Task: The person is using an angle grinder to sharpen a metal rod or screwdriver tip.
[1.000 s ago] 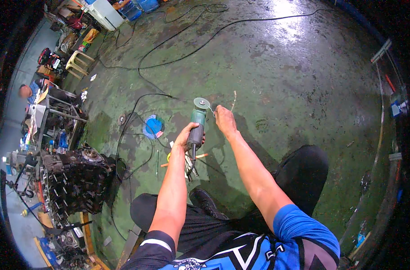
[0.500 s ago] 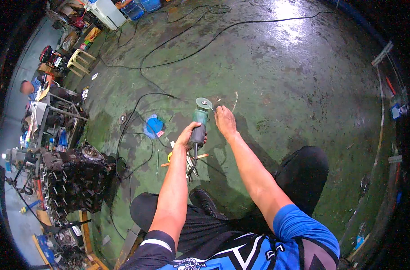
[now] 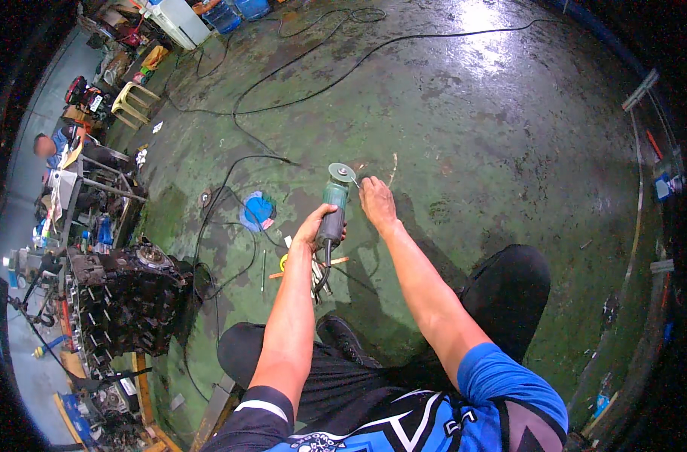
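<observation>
My left hand is wrapped round the body of a green and black angle grinder, whose disc points away from me. The grinder's cord hangs from its rear end. Just right of the disc, my right hand pinches a small, thin piece with its tip close to the disc's edge. That piece is mostly hidden by the fingers, so its kind is unclear. Whether it touches the disc cannot be made out.
Black cables snake over the green floor. A blue cloth-like bundle lies left of the grinder. An engine block stands at the left. Behind it a person is beside a metal table. A plastic stool stands farther off.
Both hands and the grinder stay almost in the same place. The light streaks near the disc look slightly different.
</observation>
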Available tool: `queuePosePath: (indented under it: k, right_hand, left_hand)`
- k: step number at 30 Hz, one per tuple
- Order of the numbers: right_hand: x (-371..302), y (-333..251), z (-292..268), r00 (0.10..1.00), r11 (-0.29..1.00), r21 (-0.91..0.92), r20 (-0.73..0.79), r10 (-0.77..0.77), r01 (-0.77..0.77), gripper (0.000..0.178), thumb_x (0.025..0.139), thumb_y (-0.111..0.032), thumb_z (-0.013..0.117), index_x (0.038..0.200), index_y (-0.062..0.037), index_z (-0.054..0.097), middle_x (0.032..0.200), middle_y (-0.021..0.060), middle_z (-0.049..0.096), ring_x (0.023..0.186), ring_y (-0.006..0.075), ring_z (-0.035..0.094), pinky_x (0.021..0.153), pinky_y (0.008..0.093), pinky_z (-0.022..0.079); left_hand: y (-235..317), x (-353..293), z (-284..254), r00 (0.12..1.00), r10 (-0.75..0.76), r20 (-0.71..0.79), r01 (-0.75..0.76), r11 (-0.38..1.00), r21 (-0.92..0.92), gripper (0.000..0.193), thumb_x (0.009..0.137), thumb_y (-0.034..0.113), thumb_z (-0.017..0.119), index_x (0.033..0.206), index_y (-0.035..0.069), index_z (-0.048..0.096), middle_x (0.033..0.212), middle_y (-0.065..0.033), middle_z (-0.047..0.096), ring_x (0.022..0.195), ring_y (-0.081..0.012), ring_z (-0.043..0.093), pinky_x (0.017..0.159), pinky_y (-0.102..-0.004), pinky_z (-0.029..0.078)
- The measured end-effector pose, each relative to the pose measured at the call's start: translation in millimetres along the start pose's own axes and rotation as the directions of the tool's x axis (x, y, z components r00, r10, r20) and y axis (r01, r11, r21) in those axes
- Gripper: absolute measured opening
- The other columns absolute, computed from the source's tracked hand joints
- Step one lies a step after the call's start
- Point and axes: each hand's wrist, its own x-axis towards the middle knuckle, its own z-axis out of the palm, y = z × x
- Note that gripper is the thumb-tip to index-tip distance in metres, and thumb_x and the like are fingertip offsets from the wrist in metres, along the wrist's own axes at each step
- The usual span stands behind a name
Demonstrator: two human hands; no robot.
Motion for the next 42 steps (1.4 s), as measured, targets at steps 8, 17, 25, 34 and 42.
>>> queuePosePath:
  k: [8, 17, 25, 34, 42]
  right_hand:
    - [0, 5, 1, 0.992, 0.987, 0.106, -0.004, 0.123, -0.122, 0.009, 0.086, -0.009, 0.066, 0.089, -0.0018, 0.063, 0.088, 0.0178, 0.063, 0.086, 0.0387, 0.063, 0.077, 0.048, 0.05]
    - [2, 15, 3, 0.961, 0.938, 0.213, 0.034, 0.273, -0.274, 0.017, 0.085, -0.016, 0.072, 0.093, -0.0016, 0.072, 0.087, 0.0187, 0.071, 0.082, 0.0341, 0.07, 0.075, 0.0416, 0.054]
    - [4, 13, 0, 0.93, 0.89, 0.268, 0.106, 0.353, -0.368, 0.018, 0.085, -0.018, 0.071, 0.094, -0.0021, 0.074, 0.085, 0.0186, 0.072, 0.081, 0.0328, 0.071, 0.073, 0.0411, 0.054]
    - [7, 8, -4, 0.885, 0.842, 0.274, 0.172, 0.433, -0.466, 0.02, 0.083, -0.02, 0.073, 0.095, -0.0043, 0.075, 0.088, 0.0183, 0.073, 0.083, 0.0322, 0.072, 0.075, 0.0408, 0.054]
    - [7, 20, 1, 0.95, 0.933, 0.183, 0.102, 0.295, -0.309, 0.016, 0.083, -0.016, 0.072, 0.092, -0.0025, 0.073, 0.087, 0.018, 0.071, 0.083, 0.0356, 0.069, 0.075, 0.0433, 0.054]
  left_hand:
    - [1, -1, 2, 1.0, 0.005, 0.009, -0.005, 1.0, 0.015, 0.047, 0.087, 0.037, 0.063, 0.107, -0.006, 0.056, 0.085, -0.0158, 0.066, 0.065, -0.0254, 0.068, 0.06, -0.0375, 0.06]
    - [2, 0, 4, 1.0, -0.007, 0.001, 0.007, 1.0, 0.015, 0.047, 0.087, 0.037, 0.064, 0.106, -0.005, 0.056, 0.084, -0.015, 0.066, 0.064, -0.025, 0.069, 0.06, -0.0369, 0.06]
    - [1, 1, 2, 1.0, -0.007, 0.021, 0.006, 1.0, 0.015, 0.047, 0.087, 0.037, 0.064, 0.106, -0.005, 0.056, 0.085, -0.015, 0.066, 0.065, -0.0246, 0.069, 0.059, -0.0364, 0.06]
    - [-1, 3, -5, 1.0, -0.002, 0.022, 0.002, 1.0, 0.006, 0.048, 0.087, 0.038, 0.064, 0.107, -0.005, 0.056, 0.085, -0.0151, 0.066, 0.065, -0.025, 0.068, 0.059, -0.0367, 0.06]
    - [1, 1, 5, 1.0, -0.017, -0.005, 0.017, 1.0, 0.011, 0.051, 0.085, 0.04, 0.067, 0.109, -0.003, 0.057, 0.085, -0.0135, 0.066, 0.065, -0.0248, 0.068, 0.06, -0.0377, 0.059]
